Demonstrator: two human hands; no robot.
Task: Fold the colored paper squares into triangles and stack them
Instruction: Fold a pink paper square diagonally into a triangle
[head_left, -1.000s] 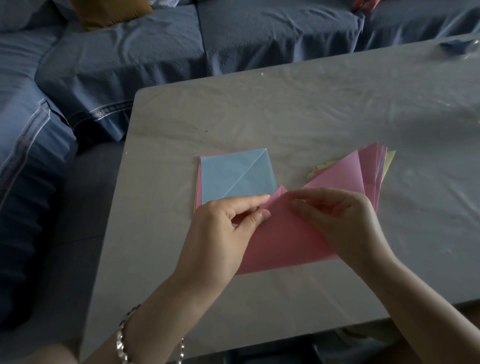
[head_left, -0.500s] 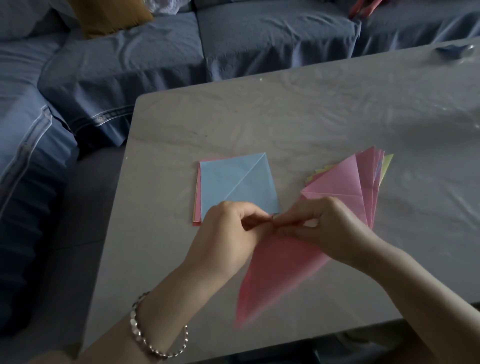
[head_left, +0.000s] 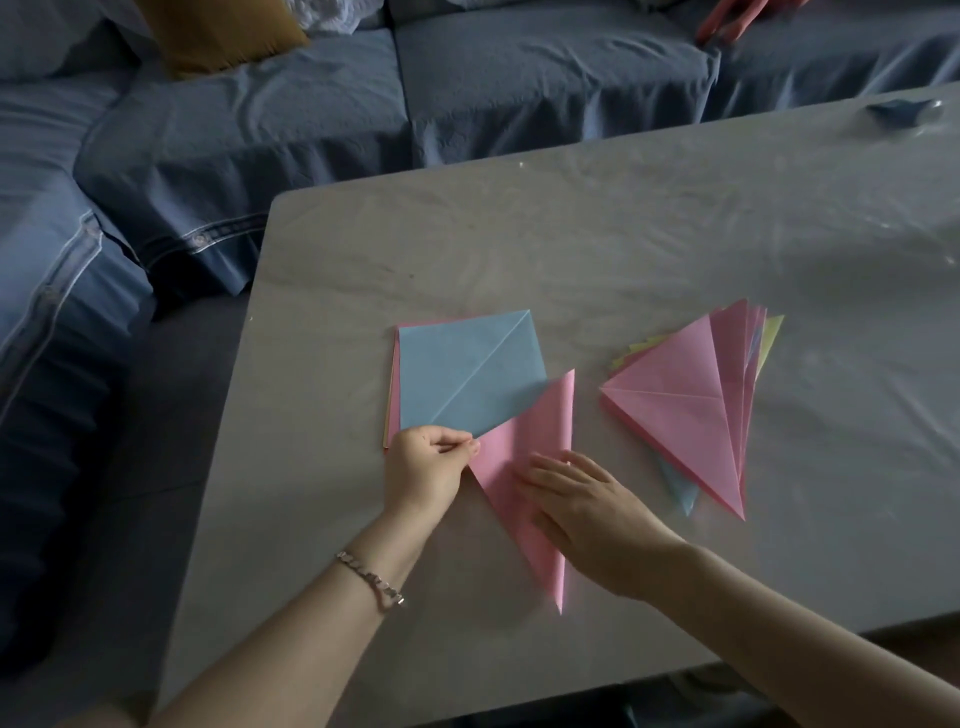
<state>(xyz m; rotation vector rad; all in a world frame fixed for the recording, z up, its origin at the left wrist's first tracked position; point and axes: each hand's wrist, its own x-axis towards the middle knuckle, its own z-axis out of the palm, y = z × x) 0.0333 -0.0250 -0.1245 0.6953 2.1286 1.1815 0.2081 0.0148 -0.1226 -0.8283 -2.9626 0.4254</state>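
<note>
A pink paper, folded into a triangle, lies flat on the table between my hands. My left hand pinches its left corner between thumb and fingers. My right hand lies on it with straight fingers, pressing it down. Just behind, a stack of paper squares has a blue sheet with a diagonal crease on top. To the right sits the pile of folded triangles, pink on top, with yellow and blue edges showing under it.
The grey table is covered with a wrinkled clear film. A blue sofa runs along the far and left sides. A small dark blue object lies at the table's far right corner.
The pink paper was held up between both hands; now it lies flat as a triangle. My right hand has let go of the corner and flattened onto it.
</note>
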